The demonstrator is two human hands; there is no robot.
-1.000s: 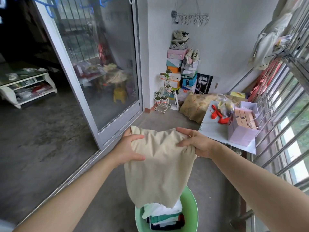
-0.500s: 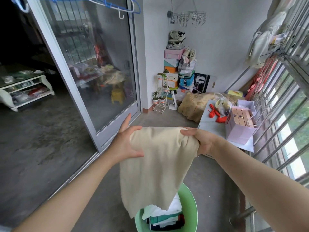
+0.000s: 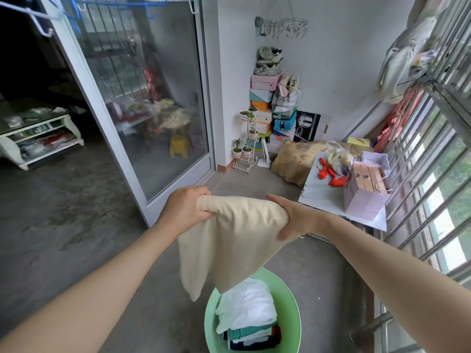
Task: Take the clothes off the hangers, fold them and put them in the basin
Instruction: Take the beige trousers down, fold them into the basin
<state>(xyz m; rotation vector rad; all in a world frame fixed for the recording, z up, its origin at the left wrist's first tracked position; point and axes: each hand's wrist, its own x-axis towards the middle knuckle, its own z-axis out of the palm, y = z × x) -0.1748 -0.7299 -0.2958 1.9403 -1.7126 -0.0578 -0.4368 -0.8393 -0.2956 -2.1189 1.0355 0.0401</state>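
You hold the cream garment (image 3: 229, 238) by its top fold, at chest height in front of you and directly above the green basin (image 3: 290, 301). The cloth is soft, matte and unprinted; it is doubled over between your hands and hangs in 2 limp, tapering points. Your left hand (image 3: 183, 210) is clenched around the left end, where the fabric bunches into a thick roll under the fingers. Your right hand (image 3: 295, 217) grasps the right end, with the thumb underneath and the fingers over the top edge. The lower points hang to the basin's far rim (whether they touch the pile inside, you cannot tell).

The basin is round, smooth plastic, pale green, and stands on the grey concrete floor between your forearms. Inside it lies a stack of folded clothes: a crumpled white piece (image 3: 247, 307) on top, then a teal layer and dark layers beneath.

Overhead, thin blue hangers (image 3: 122, 3) hang from a line. To your left stands a sliding glass door (image 3: 153, 98) in a pale metal frame. In the far corner rises a column of coloured shoe boxes (image 3: 263, 95) with trainers on top. On your right, a glossy pink paper bag (image 3: 362, 202) sits on a low white surface beside the barred window (image 3: 433, 161).
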